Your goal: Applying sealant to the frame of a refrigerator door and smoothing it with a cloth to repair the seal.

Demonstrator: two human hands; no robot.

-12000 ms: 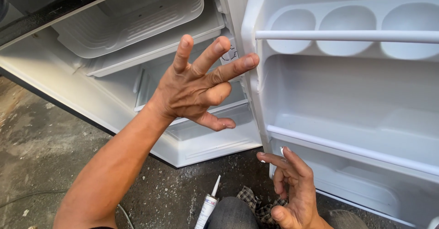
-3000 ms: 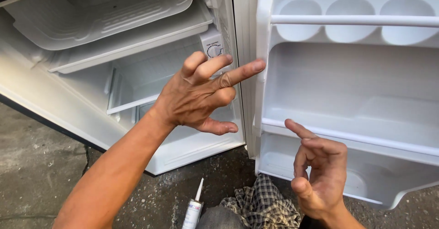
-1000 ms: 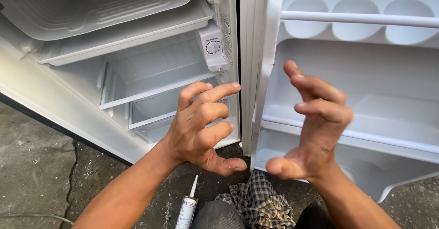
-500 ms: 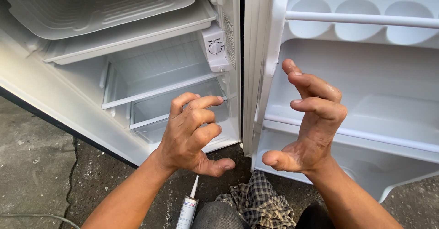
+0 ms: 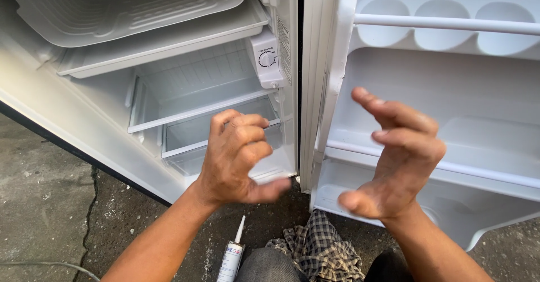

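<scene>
Left hand [image 5: 236, 158] hovered before the open fridge [image 5: 169, 90], fingers curled loosely, holding nothing. Right hand [image 5: 394, 158] hung before its door [image 5: 450, 90], fingers bent, spread (empty). Sealant tube [image 5: 230, 256] lay below the fridge.

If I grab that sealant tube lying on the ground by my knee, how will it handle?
The sealant tube looks like a stiff, round cylinder, so it would probably roll if nudged on the concrete floor. Its thin nozzle may flex, so grip the body. It seems light enough for one hand.
</scene>
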